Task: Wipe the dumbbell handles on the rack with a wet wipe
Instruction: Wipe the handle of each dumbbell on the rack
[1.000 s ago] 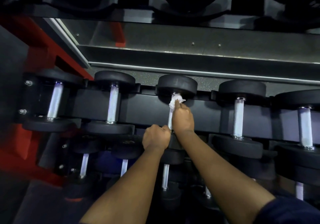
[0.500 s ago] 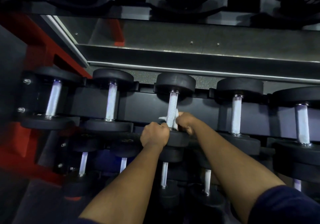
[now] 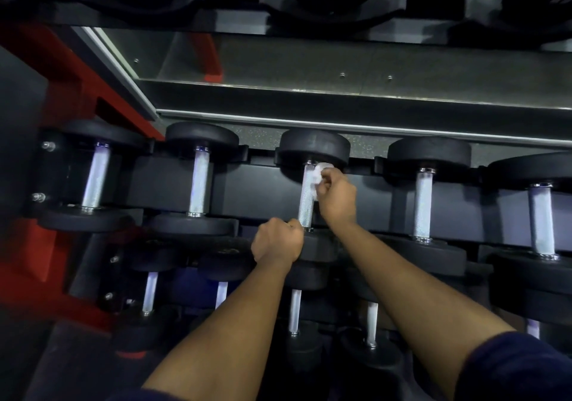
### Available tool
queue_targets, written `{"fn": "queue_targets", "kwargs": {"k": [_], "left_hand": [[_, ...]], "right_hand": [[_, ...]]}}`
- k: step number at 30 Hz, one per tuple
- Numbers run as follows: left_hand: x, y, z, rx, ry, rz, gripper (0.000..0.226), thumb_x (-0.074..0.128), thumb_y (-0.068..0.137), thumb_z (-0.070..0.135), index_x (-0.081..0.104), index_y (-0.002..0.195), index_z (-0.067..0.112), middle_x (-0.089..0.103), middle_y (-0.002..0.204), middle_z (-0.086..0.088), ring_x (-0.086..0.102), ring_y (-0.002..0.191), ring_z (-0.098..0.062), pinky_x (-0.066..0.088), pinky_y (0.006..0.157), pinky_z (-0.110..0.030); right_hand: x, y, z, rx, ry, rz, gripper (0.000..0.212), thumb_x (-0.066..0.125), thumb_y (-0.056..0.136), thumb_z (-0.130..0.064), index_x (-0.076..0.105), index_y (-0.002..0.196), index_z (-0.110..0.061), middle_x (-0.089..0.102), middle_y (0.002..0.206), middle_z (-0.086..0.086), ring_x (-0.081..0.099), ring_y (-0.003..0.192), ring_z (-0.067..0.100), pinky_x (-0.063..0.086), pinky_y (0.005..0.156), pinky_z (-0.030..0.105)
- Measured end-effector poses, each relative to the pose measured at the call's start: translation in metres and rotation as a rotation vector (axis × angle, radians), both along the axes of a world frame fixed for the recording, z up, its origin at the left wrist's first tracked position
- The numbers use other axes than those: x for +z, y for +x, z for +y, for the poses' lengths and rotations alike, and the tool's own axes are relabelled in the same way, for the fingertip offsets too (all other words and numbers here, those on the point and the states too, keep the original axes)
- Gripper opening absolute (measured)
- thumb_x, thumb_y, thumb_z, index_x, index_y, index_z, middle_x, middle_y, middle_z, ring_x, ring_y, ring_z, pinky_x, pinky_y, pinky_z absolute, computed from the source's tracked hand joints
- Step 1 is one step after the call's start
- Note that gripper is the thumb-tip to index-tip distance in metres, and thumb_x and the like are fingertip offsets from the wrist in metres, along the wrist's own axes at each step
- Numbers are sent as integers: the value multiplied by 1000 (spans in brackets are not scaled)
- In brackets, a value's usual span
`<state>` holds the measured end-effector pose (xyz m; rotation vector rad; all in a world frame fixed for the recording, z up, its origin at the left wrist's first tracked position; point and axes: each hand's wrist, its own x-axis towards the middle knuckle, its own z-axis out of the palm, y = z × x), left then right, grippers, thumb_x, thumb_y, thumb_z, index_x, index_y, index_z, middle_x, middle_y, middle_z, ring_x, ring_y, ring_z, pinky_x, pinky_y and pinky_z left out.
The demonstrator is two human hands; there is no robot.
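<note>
The fingers [image 3: 332, 174] of the right hand [image 3: 338, 196] pinch a crumpled white wipe [image 3: 317, 176] and press it against the right side of the handle [image 3: 306, 202], just below the far head [image 3: 314, 148] of the third dumbbell from the left on the rack [image 3: 257, 191]. Bunching the wipe gives a firm pad, so pressure probably reaches the ridged metal rather than skimming over it. The wrist is bent slightly inward, knuckles turned to the camera, and the forearm runs down and to the right to a dark sleeve [image 3: 513, 366].

The left hand [image 3: 277, 242] is clenched, its fingers curled over the near head [image 3: 320, 247] where the handle ends. This hold likely steadies the dumbbell in its cradle against rolling; how far the fingers wrap underneath is hidden. The left forearm rises almost straight from the lower edge.

The neighbouring handles [image 3: 198, 180] [image 3: 423, 205] lie parallel and untouched, well apart from both hands.
</note>
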<state>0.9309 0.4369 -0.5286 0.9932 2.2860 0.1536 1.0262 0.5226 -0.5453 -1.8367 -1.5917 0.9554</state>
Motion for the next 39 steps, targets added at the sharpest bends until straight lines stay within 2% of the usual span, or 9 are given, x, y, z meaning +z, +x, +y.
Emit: {"fn": "queue_targets", "kwargs": {"k": [7, 10, 14, 18, 21, 24, 30, 35, 39], "left_hand": [[-2, -2, 0, -37, -21, -2, 44, 38, 91, 37, 66, 107, 7, 65, 113, -18, 59, 104, -36, 42, 75, -34], [-2, -1, -1, -27, -17, -16, 42, 37, 92, 38, 65, 109, 11, 65, 112, -15, 60, 103, -35, 41, 74, -34], [-1, -2, -2, 11, 10, -50, 39, 36, 92, 35, 55, 122, 18, 63, 114, -14, 57, 105, -36, 41, 78, -38], [-3, -2, -2, 32, 20, -73, 42, 35, 93, 38, 52, 126, 20, 62, 116, -16, 57, 107, -38, 43, 80, -40], [-4, -1, -1, 21, 17, -78, 42, 37, 91, 37, 54, 126, 21, 62, 119, -16, 57, 108, -37, 44, 83, -39], [-4, -1, -1, 13, 21, -76, 47, 39, 89, 37, 53, 132, 24, 61, 122, -14, 56, 111, -36, 45, 86, -39], [-4, -3, -1, 12, 16, -82, 40, 38, 89, 37, 58, 118, 19, 62, 117, -14, 57, 106, -36, 44, 83, -39], [-5, -1, -1, 21, 17, -88, 47, 40, 89, 34, 53, 133, 22, 59, 127, -13, 54, 115, -35, 44, 91, -39], [-3, -1, -1, 28, 8, -96, 50, 40, 89, 33, 50, 137, 23, 57, 130, -14, 53, 118, -34, 43, 94, -39]], "right_hand": [[-2, 19, -23, 834, 106, -277, 19, 62, 83, -7, 73, 99, -9, 60, 100, 12, 58, 95, 28, 47, 74, 32], [6, 9, -14, 990, 48, -507, 21, 56, 88, -17, 70, 101, -9, 58, 102, 9, 57, 94, 25, 39, 68, 29], [11, -15, -10, 992, -62, -578, 11, 47, 91, -22, 52, 86, -13, 54, 92, 7, 55, 87, 27, 37, 68, 32], [30, -19, -10, 1032, -119, -630, 21, 46, 95, -15, 61, 105, -4, 58, 110, 13, 57, 102, 29, 43, 76, 30], [25, -2, -5, 1014, -156, -542, 11, 58, 86, -16, 67, 86, -11, 66, 95, 13, 61, 92, 27, 40, 66, 27], [19, 11, -2, 907, -185, -419, 7, 64, 77, -13, 70, 75, -15, 71, 84, 4, 65, 84, 20, 46, 71, 26], [13, 13, -16, 835, -153, -269, 14, 69, 80, -12, 74, 92, -14, 67, 99, 2, 61, 93, 16, 45, 84, 25], [8, 29, -10, 641, -325, -319, 9, 66, 79, -7, 73, 81, -12, 72, 87, 3, 61, 78, 12, 39, 59, 16], [-3, 24, -7, 578, -399, -517, 17, 54, 86, -7, 68, 80, -1, 66, 93, 20, 60, 92, 29, 45, 73, 28]]}}
